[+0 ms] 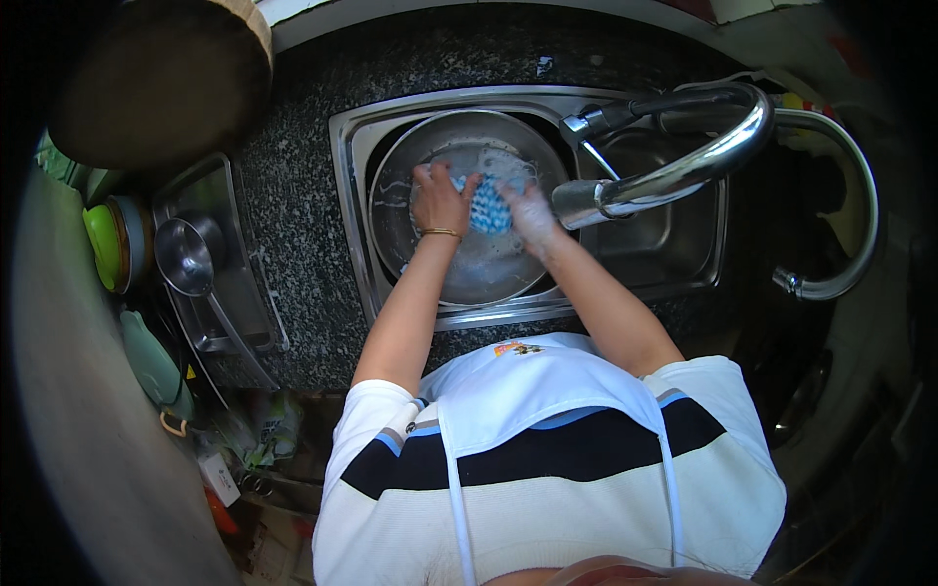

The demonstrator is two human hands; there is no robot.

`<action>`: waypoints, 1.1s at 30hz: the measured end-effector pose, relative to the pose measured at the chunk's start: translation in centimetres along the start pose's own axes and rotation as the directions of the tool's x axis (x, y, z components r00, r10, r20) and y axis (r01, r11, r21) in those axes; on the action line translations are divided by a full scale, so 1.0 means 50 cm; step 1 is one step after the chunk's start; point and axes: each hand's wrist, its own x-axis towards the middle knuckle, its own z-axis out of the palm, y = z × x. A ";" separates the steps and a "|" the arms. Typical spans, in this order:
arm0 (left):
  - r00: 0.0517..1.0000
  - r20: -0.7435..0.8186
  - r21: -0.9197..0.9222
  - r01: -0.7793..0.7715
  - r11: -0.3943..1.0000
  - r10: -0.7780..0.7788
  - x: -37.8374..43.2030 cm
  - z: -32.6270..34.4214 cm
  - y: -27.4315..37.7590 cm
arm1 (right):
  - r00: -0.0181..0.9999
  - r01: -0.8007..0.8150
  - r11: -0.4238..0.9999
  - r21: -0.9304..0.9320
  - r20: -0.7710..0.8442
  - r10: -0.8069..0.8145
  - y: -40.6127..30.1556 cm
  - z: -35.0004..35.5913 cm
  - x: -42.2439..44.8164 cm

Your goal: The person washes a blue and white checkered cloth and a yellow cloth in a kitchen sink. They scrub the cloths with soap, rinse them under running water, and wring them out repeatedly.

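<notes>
A blue-and-white checked cloth (489,206) is bunched between my two hands, over a wide round metal basin (506,282). My left hand (442,199), with a gold bracelet at the wrist, grips the cloth's left side. On its other side, my right hand (530,212) is blurred and covered with suds, its fingers on the cloth. Soapy water (476,256) and foam lie in the basin, which sits inside the left bowl of a steel sink (348,168). Part of the basin's bottom is hidden by the hands and cloth.
A chrome faucet (659,187) arches over the sink, its spout close to my right hand. A second curved spout (868,198) stands farther right. Left on the speckled counter (293,220), a metal ladle (187,256) rests across a steel tray (227,242). A dark round object (161,80) looms upper left.
</notes>
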 end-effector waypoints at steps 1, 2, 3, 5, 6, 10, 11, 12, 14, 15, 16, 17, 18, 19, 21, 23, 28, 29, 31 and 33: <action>1.000 -0.023 0.055 0.014 0.998 -0.013 0.001 0.000 -0.008 | 1.000 -0.026 0.999 0.019 0.007 0.026 -0.027 -0.019 -0.011; 0.991 0.118 0.193 0.032 0.981 -0.055 0.002 -0.003 -0.017 | 0.998 -0.054 0.998 0.037 0.016 0.053 -0.055 -0.036 -0.021; 0.980 0.197 0.273 -0.019 0.962 -0.037 0.003 -0.013 -0.021 | 0.997 -0.074 0.997 0.037 0.018 0.073 -0.080 -0.041 -0.040; 0.935 0.354 0.410 -0.139 0.901 -0.017 0.010 -0.045 -0.007 | 0.975 -0.215 0.975 0.051 -0.044 0.218 -0.104 0.001 -0.089; 0.944 0.329 0.385 -0.145 0.912 0.011 0.012 -0.042 0.003 | 0.954 -0.278 0.957 0.080 -0.091 0.285 -0.082 0.009 -0.090; 0.893 0.393 -0.195 -0.150 0.969 0.217 -0.043 0.129 -0.031 | 0.869 -0.491 0.799 0.347 0.134 0.476 0.023 0.002 -0.059; 0.925 0.257 -0.454 -0.140 0.880 0.279 -0.082 0.129 -0.008 | 0.869 -0.494 0.764 0.415 0.213 0.446 0.032 -0.009 -0.049; 0.923 0.206 -0.513 -0.180 0.839 0.325 -0.100 0.076 0.041 | 0.902 -0.426 0.820 0.383 0.248 0.352 0.041 -0.025 -0.030; 0.896 0.220 -0.469 -0.249 0.847 0.385 -0.128 -0.012 0.115 | 0.828 -0.345 0.841 0.417 0.558 0.063 0.079 -0.080 0.022; 0.871 0.287 -0.366 -0.286 0.886 0.399 -0.142 -0.025 0.134 | 0.738 -0.313 0.833 0.456 0.669 -0.089 0.098 -0.111 0.045; 0.895 0.246 -0.297 -0.296 0.908 0.372 -0.148 -0.032 0.154 | 0.709 -0.325 0.809 0.491 0.692 -0.135 0.098 -0.094 0.042; 0.910 0.175 -0.292 -0.317 0.902 0.376 -0.147 -0.035 0.159 | 0.680 -0.338 0.782 0.524 0.710 -0.182 0.100 -0.075 0.038; 0.915 0.102 -0.287 -0.348 0.892 0.390 -0.139 -0.037 0.166 | 0.652 -0.343 0.755 0.559 0.720 -0.238 0.092 -0.052 0.030; 0.921 0.025 -0.274 -0.367 0.889 0.388 -0.131 -0.038 0.166 | 0.616 -0.363 0.726 0.585 0.735 -0.284 0.084 -0.024 0.019; 0.970 0.068 -0.265 -0.209 0.941 0.234 -0.088 -0.025 0.146 | 0.790 -0.372 0.718 0.588 0.607 -0.087 0.055 0.012 -0.028; 0.984 0.129 -0.237 -0.093 0.967 0.126 -0.029 0.014 0.083 | 0.901 -0.366 0.773 0.519 0.405 0.155 0.008 0.055 -0.101; 0.997 0.075 0.043 -0.006 0.999 0.002 -0.001 0.006 -0.020 | 0.997 0.064 0.943 0.326 -0.064 -0.046 -0.028 0.001 -0.062; 0.999 -0.001 0.066 0.032 0.997 -0.032 -0.010 0.005 -0.025 | 0.994 0.109 0.950 0.292 -0.062 -0.095 -0.022 -0.028 -0.046; 0.993 -0.043 0.108 0.118 0.987 -0.114 -0.039 0.010 -0.032 | 0.998 -0.029 0.953 0.301 -0.042 0.043 -0.039 -0.046 -0.057; 0.991 0.047 -0.036 0.123 0.992 -0.121 -0.072 0.052 -0.054 | 0.949 -0.316 0.923 0.220 0.066 0.309 -0.036 -0.022 -0.074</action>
